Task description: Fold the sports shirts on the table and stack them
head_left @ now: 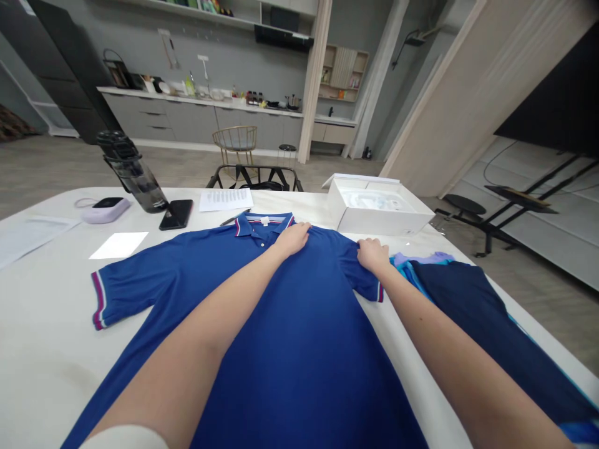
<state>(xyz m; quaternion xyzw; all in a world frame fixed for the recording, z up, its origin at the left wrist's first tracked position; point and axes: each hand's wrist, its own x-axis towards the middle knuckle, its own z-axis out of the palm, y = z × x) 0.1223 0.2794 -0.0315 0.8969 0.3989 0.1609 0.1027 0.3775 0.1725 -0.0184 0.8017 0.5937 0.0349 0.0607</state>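
Note:
A blue polo shirt (309, 324) lies spread front up on the white table, its striped collar at the far side. My left hand (294, 238) is closed on the fabric at the shoulder, just right of the collar. At the top of the right-hand sleeve, my right hand (373, 254) has its fingers curled over the cloth. The other sleeve (135, 280), with a striped cuff, stretches flat to the left. My forearms cross over the shirt and hide parts of its front.
Dark folded clothes (472, 312) lie at the right edge, near an open white box (384, 209). Beyond the left sleeve are a phone (176, 214), a tilted clear bottle (140, 178), a lilac device (107, 211) and papers (225, 199). A chair (236, 140) stands farther back.

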